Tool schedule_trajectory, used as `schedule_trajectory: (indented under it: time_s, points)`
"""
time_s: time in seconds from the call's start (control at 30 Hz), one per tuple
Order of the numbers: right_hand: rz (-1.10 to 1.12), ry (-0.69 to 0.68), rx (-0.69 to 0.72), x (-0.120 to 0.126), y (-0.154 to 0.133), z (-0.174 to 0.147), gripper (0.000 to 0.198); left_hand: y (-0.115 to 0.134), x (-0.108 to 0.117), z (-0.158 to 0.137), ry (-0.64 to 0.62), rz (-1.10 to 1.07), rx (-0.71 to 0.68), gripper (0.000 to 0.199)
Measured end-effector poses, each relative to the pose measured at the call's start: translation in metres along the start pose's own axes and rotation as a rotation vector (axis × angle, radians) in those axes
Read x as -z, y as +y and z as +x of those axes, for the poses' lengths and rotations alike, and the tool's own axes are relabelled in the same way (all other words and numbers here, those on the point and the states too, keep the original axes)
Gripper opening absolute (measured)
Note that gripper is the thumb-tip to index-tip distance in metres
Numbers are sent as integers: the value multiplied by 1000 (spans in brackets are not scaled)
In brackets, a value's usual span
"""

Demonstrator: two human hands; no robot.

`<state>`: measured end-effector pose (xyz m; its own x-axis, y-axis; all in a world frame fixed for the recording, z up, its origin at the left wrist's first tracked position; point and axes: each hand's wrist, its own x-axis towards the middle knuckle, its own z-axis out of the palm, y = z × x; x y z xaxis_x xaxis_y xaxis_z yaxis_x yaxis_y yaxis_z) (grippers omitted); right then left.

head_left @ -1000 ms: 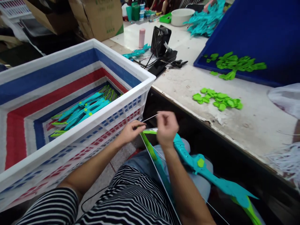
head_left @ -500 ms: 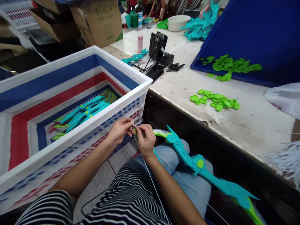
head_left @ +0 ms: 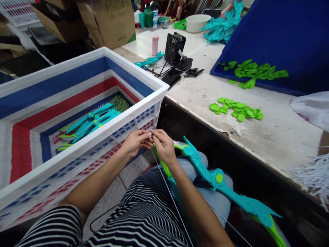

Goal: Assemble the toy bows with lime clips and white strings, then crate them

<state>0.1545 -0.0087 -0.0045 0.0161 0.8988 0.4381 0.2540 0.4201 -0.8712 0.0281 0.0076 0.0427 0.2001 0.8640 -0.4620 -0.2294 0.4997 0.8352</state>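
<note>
A teal and green toy bow [head_left: 203, 171] lies across my lap, and part of a second bow's green limb [head_left: 164, 164] shows beside my right wrist. My left hand [head_left: 137, 141] is closed in a pinch on the looped end of a white string [head_left: 164, 180]. Right against it, my right hand [head_left: 165, 146] pinches the same string end between thumb and fingers. From there the string runs down past my forearm. Fingers hide most of the loop.
At the left stands a white crate [head_left: 161, 90] with a striped lining and several toy bows [head_left: 94, 120] inside. The table [head_left: 190, 99] carries green pieces [head_left: 236, 109], a small black fan [head_left: 173, 49], a blue bin [head_left: 269, 34] and white strings [head_left: 312, 175].
Both hands have shifted slightly right and sit closer together at the string end. A green limb now shows beside my right wrist.
</note>
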Motion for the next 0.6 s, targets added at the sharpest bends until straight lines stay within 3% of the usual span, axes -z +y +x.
schedule_trajectory:
  time_s: [0.13, 0.43, 0.6]
  points:
    - [-117, 11, 84, 9, -5, 3, 21, 1, -3, 2, 32, -10, 12, 20]
    - [-388, -213, 191, 27, -11, 17, 15, 4, 3, 0, -67, 168, -19, 8]
    - [-248, -242, 114, 27, -7, 15, 14, 1, 9, -2, -65, 390, -143, 10]
